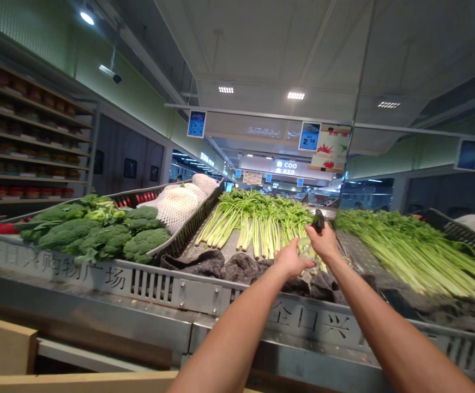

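Note:
My right hand (324, 240) is closed round the black trigger head of what looks like a spray bottle (318, 220), over the right end of the celery crate. The bottle's clear body (305, 248) slants down to the left, partly hidden by my hands. My left hand (291, 258) curves round its lower end, thumb stretched out to the right. Just beyond, bunches of celery (257, 221) lie side by side, leaves to the back and pale stalks towards me. Dark, crumpled cloth (243, 268) lies along the crate's front, below my hands.
Left of the celery, broccoli (94, 232) is heaped before net-wrapped produce (180, 204). A grey crate edge (216, 297) runs across the front. On the right, a mirror (417, 180) reflects the celery. Price signs (310, 136) hang overhead. Stocked shelves (24, 125) stand far left.

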{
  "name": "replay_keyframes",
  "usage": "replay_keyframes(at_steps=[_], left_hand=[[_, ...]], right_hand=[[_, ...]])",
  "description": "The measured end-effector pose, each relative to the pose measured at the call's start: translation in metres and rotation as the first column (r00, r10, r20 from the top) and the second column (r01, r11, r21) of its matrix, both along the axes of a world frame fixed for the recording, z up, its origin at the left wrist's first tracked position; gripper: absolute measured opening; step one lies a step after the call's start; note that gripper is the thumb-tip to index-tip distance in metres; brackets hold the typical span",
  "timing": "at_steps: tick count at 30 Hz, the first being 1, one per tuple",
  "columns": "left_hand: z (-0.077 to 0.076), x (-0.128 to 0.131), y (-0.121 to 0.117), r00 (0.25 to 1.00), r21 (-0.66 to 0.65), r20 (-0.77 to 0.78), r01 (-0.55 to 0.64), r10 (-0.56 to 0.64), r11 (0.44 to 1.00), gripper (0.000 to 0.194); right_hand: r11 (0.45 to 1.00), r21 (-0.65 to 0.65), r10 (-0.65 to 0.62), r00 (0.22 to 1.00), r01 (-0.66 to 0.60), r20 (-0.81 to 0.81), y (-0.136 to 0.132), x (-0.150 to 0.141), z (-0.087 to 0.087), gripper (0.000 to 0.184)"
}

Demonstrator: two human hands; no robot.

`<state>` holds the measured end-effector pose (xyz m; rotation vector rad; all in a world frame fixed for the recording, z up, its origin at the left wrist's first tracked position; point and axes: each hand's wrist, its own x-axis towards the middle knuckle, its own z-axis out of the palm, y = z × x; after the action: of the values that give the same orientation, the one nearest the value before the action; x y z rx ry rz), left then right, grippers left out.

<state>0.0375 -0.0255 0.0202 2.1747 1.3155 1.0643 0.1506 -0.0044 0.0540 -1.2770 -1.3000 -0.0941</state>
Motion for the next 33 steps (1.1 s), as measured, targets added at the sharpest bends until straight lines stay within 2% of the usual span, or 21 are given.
replay_keyframes(at_steps=[8, 23, 33], left_hand=[[0.001, -0.021, 0.003, 1.0, -0.004, 0.008, -0.02, 0.02, 1.0, 0.081], [0.0, -0.059, 0.004, 0.992, -0.001, 0.093, -0.08, 0.08, 0.997, 0.083], [-0.008, -0.09, 0.022, 0.983, 0.015, 0.165, -0.081, 0.077, 0.997, 0.085]], right_hand=[[0.999, -0.019, -0.036, 0.997, 0.037, 0.071, 0.008, -0.021, 0.002, 0.027], [0.994, -0.037, 0.104, 0.993, -0.101, 0.065, 0.006, -0.064, 0.008, 0.027], [0.984, -0.087, 0.159, 0.984, -0.153, 0.075, 0.01, -0.098, 0.013, 0.022]])
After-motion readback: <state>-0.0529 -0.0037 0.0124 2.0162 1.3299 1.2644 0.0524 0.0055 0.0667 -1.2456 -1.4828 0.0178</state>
